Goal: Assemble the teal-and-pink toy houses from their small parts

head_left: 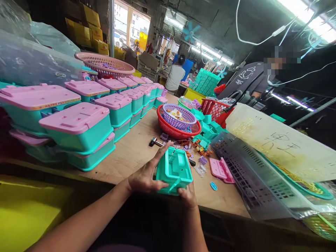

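Stacked teal boxes with pink lids (78, 129) far left. Then left hand (145, 176) gripping the open teal box (174, 171) by its side, just over the wooden table (131, 154) edge. Right hand (187, 196) pinching the near corner. Probably light, stiff, a bit slippery plastic; best held by both side walls. Right fingers mostly hidden underneath. Small bits beside the pink lid (220, 169) too tiny to tell.

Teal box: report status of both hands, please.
Left hand and right hand grip the open teal box. Pink lid lies beside it.
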The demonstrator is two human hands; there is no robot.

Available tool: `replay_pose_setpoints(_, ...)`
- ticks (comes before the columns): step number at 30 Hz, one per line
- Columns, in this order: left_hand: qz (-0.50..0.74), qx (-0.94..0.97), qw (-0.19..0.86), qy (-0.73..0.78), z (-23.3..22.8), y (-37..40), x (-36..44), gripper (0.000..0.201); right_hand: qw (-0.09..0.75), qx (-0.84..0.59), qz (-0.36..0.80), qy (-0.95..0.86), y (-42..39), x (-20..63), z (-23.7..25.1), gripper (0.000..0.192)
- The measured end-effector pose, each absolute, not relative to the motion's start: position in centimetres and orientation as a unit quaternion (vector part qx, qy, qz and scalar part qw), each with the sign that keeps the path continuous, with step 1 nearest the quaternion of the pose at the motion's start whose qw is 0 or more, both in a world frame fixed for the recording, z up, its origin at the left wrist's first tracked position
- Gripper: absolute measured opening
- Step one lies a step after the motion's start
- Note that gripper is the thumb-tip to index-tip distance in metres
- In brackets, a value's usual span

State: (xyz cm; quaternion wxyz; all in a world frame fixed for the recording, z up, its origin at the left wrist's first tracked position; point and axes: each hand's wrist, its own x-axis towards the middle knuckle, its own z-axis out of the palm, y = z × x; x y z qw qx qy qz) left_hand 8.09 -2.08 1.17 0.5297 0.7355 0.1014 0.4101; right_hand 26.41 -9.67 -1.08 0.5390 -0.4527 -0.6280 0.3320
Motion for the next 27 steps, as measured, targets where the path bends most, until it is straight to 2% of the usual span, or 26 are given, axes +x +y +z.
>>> replay_pose_setpoints(3, 0.422, 0.698, 0.566, 0.122, 0.9, -2.1, 8.7, 0.106, 0.601, -0.419, 0.388, -0.559, -9.3, 26.8, -1.9, 0.094)
replay_pose_setpoints(7, 0.437, 0.63, 0.616, 0.185, 0.2, -2.3, 9.9, 0.093, 0.612, -0.443, 0.413, -0.508, -8.6, 27.6, -3.4, 0.071)
replay_pose_setpoints(12, 0.433, 0.607, 0.622, 0.238, 0.1, -2.6, 10.6, 0.083, 0.631, -0.432, 0.432, -0.478, -8.1, 27.6, -4.0, 0.058)
replay_pose_setpoints(27, 0.433, 0.599, 0.62, 0.264, 0.3, -2.7, 11.1, 0.084, 0.642, -0.405, 0.465, -0.456, -8.0, 26.8, -2.9, 0.052)
